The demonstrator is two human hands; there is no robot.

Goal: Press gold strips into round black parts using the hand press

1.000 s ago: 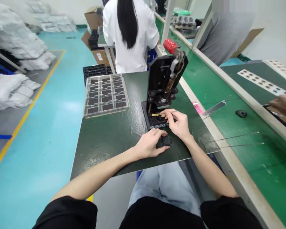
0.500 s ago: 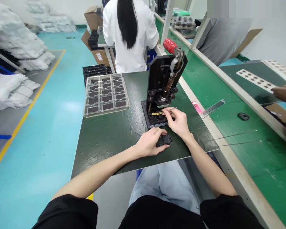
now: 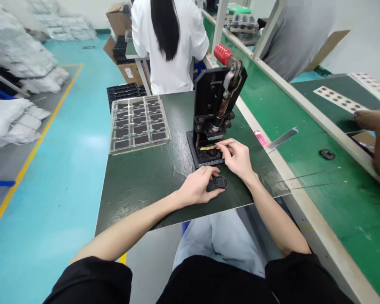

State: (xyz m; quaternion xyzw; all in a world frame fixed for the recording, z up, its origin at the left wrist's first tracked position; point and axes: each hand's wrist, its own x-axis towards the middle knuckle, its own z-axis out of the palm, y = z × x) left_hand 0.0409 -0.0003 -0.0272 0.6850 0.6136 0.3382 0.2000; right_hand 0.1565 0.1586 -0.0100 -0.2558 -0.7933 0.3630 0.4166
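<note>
The right hand (image 3: 236,158) pinches a slim metal tool (image 3: 229,144) between thumb and fingers, just in front of the base of the black hand press (image 3: 213,109). A gold-coloured strip (image 3: 207,148) runs from those fingers across the round recess in the base; whether it is part of the tool is too small to tell. The left hand (image 3: 198,185) sits apart from the right, in front of the press, its fingertips (image 3: 213,173) on a black round part with a short tab (image 3: 220,183). It may be gripping that part or only resting on it, I cannot tell. Both hands are on the dark green desk (image 3: 139,198) that carries the press.

Compared with the frame 1.0 s earlier, the hands and press hold nearly the same arrangement, with the whole view sitting slightly higher and further left. The clearest change is on the far right of the press: a co-worker's hand (image 3: 376,139) now reaches further into view over the green bench (image 3: 345,198), above a small black ring (image 3: 327,154). Left of the press lies a clear blister tray (image 3: 139,124) holding dark pads in rows of 3, and beyond the press stands a co-worker in a white coat (image 3: 167,46)
</note>
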